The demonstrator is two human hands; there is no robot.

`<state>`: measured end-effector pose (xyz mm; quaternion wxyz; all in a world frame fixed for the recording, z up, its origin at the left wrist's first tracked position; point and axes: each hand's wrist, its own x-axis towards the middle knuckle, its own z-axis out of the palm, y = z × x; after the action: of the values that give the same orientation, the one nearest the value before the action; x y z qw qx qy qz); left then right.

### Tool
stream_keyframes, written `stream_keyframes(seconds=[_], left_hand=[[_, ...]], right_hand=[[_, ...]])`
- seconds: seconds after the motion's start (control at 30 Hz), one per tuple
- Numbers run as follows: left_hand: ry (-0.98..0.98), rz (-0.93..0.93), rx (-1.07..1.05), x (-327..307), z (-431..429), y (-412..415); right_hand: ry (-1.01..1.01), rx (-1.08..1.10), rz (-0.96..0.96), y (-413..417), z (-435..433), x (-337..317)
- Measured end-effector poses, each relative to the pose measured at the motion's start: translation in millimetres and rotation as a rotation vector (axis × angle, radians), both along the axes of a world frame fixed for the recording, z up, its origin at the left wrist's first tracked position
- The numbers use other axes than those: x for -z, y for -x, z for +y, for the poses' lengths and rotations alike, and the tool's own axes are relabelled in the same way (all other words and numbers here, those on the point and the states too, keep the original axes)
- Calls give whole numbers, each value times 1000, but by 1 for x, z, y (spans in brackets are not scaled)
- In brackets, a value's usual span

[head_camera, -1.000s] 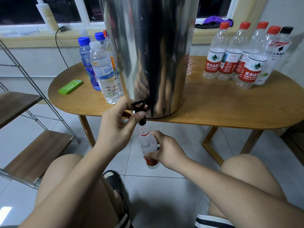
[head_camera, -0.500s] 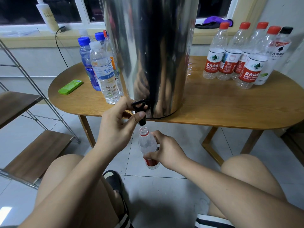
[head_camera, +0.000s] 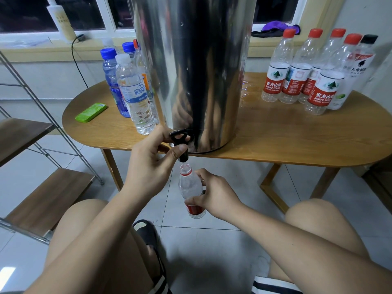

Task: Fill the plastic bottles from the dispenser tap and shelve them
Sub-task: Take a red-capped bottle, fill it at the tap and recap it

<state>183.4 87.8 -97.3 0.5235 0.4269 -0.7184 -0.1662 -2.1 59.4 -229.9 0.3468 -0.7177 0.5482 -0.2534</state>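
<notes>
Head view has the open bottle near the middle of the frame, held upright below the worktop edge, with its mouth directly under the black tap so that water can fall in without spilling. The right hand is wrapped around the bottle's middle, above the red label, which holds it steady and straight under the spout. The left hand comes from 9 o'clock. Its fingers are curled behind the tap lever and the thumb presses on the front, probably to hold the valve open. I cannot tell if water is running. The bottle looks mostly empty.

The steel dispenser stands at the near edge of the worktop, so the tap hangs over the floor and a bottle fits below it. At 3 o'clock from the dispenser, five capped bottles look empty and probably wait for their turn. At 9 o'clock stand bottles with water, beside a green box. Further toward 8 o'clock is the shelf rack, within reach for shelving.
</notes>
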Motion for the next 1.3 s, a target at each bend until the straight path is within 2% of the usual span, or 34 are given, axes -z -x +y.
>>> stream_keyframes(seconds=[1.3], left_hand=[[-30,4,-5,3,-1,-2]], right_hand=[[-31,-3,-34,0,3,-3]])
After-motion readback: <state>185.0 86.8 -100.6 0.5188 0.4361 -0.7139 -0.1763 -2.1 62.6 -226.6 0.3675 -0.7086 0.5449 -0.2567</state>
